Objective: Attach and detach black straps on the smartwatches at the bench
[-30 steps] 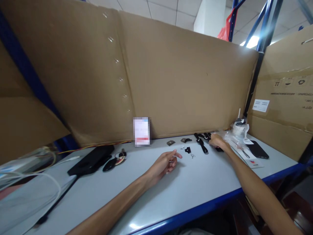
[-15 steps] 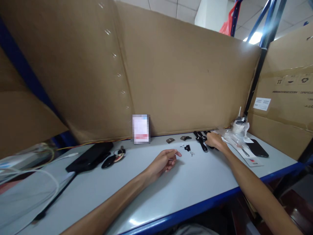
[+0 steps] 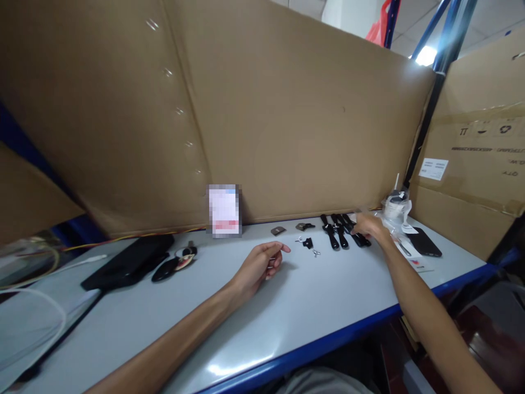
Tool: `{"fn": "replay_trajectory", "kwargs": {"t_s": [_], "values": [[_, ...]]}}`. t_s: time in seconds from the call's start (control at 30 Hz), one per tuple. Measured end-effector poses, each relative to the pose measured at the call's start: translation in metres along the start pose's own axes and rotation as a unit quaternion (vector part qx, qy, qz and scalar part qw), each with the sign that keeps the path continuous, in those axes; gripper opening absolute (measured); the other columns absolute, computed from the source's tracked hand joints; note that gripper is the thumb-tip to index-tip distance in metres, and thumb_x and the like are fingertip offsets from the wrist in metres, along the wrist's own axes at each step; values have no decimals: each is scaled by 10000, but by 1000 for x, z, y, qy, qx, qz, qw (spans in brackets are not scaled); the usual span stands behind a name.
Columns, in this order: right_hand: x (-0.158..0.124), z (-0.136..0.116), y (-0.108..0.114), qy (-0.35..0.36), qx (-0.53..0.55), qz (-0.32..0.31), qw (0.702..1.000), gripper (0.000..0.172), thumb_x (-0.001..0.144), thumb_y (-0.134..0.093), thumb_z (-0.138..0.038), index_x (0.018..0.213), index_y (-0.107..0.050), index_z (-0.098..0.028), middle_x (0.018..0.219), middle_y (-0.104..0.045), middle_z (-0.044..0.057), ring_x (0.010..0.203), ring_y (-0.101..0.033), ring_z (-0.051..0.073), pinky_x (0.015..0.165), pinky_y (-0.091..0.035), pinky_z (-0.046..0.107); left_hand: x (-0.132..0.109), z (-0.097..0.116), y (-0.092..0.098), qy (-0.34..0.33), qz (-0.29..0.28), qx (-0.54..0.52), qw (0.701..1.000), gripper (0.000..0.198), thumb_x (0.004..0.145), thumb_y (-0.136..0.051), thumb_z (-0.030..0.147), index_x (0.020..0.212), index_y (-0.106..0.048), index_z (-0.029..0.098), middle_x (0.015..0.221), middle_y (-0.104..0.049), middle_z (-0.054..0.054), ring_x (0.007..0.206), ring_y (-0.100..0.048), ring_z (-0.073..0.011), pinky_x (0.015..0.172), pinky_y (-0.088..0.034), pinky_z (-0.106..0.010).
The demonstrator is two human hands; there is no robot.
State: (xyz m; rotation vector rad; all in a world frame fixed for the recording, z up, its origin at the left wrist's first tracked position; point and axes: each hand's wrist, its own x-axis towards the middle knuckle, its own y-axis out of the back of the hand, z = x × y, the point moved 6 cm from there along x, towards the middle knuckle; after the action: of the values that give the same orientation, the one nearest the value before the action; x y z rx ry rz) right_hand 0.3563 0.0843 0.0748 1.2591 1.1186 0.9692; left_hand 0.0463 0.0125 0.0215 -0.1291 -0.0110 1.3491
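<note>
On the pale grey surface [image 3: 311, 306] with its blue front edge, my left hand [image 3: 258, 265] rests on its side, fingers loosely curled and half open, a small silvery bit seemingly pinched at the fingertips, too small to identify. Just beyond it lie tiny metal pieces [image 3: 315, 253] and a small black clip [image 3: 307, 243]. Farther right, my right hand [image 3: 369, 227] lies palm down over the near end of the rightmost of the black watch straps [image 3: 340, 232], fingers bent over it; whether it actually grips the strap I cannot tell. The straps are slim, matte, rubbery-looking bands laid side by side, their long axes running from the near edge toward the back wall, slanting slightly left as they recede. Beyond the right hand sit crinkled clear plastic bags [image 3: 396, 210] and a flat, glossy black phone [image 3: 424, 242]. Two small dark square tabs [image 3: 279, 230] lie near the wall. To the left, a flat black case [image 3: 129, 261] and a dark oval key fob [image 3: 172, 265] lie together. A tall corrugated cardboard wall [image 3: 266, 120] closes off the back.
</note>
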Motion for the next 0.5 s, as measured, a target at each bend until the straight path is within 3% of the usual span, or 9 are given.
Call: {"fn": "replay_trajectory", "kwargs": {"t_s": [0.3, 0.5], "values": [[4, -19, -14, 22, -12, 20, 999, 291, 801, -653, -163, 1069, -758, -114, 880, -771, 163, 846, -740, 261, 779, -504, 319, 0, 0, -1, 0, -2, 22, 1000, 357, 724, -705, 466, 839, -635, 135, 522, -413, 73, 393, -311, -49, 400, -158, -198], [8, -14, -16, 19, 14, 6, 1000, 233, 788, -663, -189, 983, -772, -124, 843, -772, 137, 830, -740, 249, 746, -509, 290, 1, -1, 0, 1, -5, 35, 999, 415, 690, -706, 517, 854, -621, 145, 525, -408, 81, 404, -309, -51, 403, -153, -197]]}}
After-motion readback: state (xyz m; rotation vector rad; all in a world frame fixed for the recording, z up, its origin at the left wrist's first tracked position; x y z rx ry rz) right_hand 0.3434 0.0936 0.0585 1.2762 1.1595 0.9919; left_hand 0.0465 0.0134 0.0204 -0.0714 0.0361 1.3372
